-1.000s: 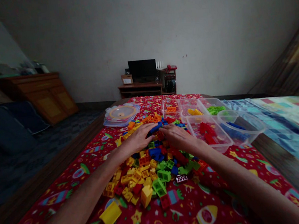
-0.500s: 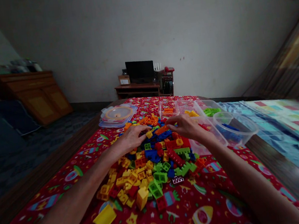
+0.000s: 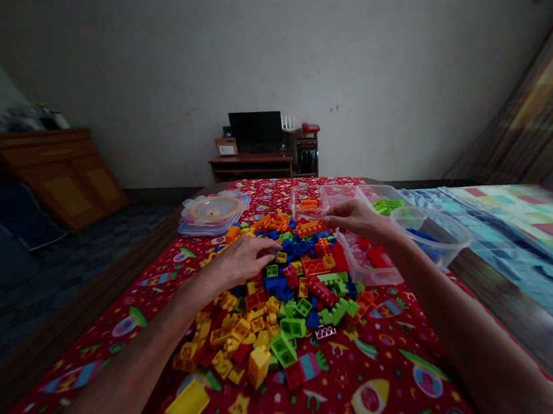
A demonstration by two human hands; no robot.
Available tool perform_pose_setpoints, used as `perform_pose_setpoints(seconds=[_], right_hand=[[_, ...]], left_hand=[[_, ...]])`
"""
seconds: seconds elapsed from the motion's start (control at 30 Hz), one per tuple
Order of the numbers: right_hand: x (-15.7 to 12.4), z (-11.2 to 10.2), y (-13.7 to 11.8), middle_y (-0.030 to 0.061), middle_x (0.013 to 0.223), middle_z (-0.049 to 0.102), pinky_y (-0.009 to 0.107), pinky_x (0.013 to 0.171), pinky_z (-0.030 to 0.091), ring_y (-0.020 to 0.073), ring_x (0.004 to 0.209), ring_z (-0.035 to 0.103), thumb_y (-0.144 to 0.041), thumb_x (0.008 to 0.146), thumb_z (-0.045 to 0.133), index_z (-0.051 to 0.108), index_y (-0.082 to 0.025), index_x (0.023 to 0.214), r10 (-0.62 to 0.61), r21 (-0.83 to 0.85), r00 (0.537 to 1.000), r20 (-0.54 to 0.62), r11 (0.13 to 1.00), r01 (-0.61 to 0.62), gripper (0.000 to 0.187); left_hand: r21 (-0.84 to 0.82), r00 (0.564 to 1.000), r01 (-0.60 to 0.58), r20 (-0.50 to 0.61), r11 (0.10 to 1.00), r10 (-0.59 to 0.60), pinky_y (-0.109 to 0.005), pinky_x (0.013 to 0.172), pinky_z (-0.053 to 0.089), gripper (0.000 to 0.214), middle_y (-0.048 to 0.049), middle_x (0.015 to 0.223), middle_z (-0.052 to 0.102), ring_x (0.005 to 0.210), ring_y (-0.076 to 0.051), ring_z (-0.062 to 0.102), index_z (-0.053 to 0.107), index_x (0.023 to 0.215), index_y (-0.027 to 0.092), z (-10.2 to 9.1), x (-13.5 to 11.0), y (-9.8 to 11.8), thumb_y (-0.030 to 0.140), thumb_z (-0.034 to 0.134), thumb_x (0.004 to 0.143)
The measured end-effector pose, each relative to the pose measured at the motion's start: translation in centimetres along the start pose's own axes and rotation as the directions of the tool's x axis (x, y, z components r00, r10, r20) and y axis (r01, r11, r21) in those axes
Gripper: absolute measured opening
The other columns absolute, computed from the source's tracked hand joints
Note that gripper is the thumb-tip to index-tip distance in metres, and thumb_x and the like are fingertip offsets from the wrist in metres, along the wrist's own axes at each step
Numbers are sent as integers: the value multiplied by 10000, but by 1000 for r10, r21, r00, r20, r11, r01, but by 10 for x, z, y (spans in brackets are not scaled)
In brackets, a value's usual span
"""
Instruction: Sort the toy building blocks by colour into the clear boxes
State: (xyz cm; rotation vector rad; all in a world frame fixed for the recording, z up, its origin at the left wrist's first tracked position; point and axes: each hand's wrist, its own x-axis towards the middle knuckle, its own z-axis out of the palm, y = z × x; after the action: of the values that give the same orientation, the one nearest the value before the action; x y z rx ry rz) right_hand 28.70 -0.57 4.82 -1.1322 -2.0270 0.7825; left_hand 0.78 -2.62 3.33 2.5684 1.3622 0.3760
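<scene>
A heap of plastic building bricks (image 3: pixel 278 301) in yellow, green, red, blue and orange lies on a red patterned cloth (image 3: pixel 331 402). My left hand (image 3: pixel 242 259) rests on the heap's left side, fingers curled, pinching a small yellow brick (image 3: pixel 281 257). My right hand (image 3: pixel 355 216) hovers above the far right of the heap, beside the clear boxes. Its fingers are pinched on the end of a long orange brick (image 3: pixel 309 228).
Clear sorting boxes (image 3: pixel 355 192) hold orange, green and red bricks. A round clear tub (image 3: pixel 434 235) holds blue ones. A stack of lids (image 3: pixel 214 211) lies far left. The table's edge (image 3: pixel 498 287) runs along the right, with a patterned mat beyond.
My right hand has lifted off the heap and moved right toward the boxes, the orange brick going with it. My left hand has drawn back a little on the heap's left.
</scene>
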Motion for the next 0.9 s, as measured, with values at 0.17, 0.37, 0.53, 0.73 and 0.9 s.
perform_pose_setpoints(seconds=[0.17, 0.37, 0.53, 0.73, 0.9], right_hand=[[2, -7, 5, 22, 639, 634, 218, 506, 348, 81, 533, 490, -459, 763, 584, 697, -136, 710, 8, -40, 998, -69, 999, -11, 346], [5, -8, 15, 32, 600, 653, 225, 528, 383, 112, 560, 550, -409, 789, 566, 718, -144, 694, 34, -218, 985, -170, 973, -72, 320], [35, -9, 10, 70, 602, 673, 222, 561, 421, 127, 555, 582, -359, 829, 514, 725, -113, 706, 86, -319, 941, -326, 927, -195, 347], [61, -9, -13, 111, 706, 699, 223, 573, 410, 143, 590, 601, -286, 875, 428, 730, -96, 832, 89, -364, 890, -448, 891, -272, 359], [60, 30, -28, 43, 590, 617, 213, 544, 344, 106, 551, 530, -217, 850, 441, 697, -103, 683, -64, -542, 993, -97, 840, 1, 327]], left_hand=[[-9, 999, 39, -12, 999, -39, -241, 828, 488, 338, -43, 1020, 741, 893, -165, 676, 703, 1104, 205, -7, -2, 2, 189, 520, 820], [-5, 997, 74, 21, 997, -74, -248, 817, 500, 371, -35, 1039, 736, 887, -174, 675, 694, 1124, 218, -17, -6, -5, 209, 506, 805], [42, 998, 55, -23, 998, -54, -286, 874, 495, 375, -50, 1094, 719, 950, -196, 659, 692, 1118, 218, -21, -10, -16, 312, 461, 839], [117, 991, 94, -111, 989, -81, -334, 944, 474, 393, -72, 1141, 703, 1019, -220, 639, 700, 1077, 182, -25, -10, -40, 329, 412, 855], [106, 991, 127, -45, 986, -123, -257, 803, 508, 382, -57, 1051, 728, 876, -183, 666, 693, 1074, 191, -33, -17, -67, 371, 431, 861]])
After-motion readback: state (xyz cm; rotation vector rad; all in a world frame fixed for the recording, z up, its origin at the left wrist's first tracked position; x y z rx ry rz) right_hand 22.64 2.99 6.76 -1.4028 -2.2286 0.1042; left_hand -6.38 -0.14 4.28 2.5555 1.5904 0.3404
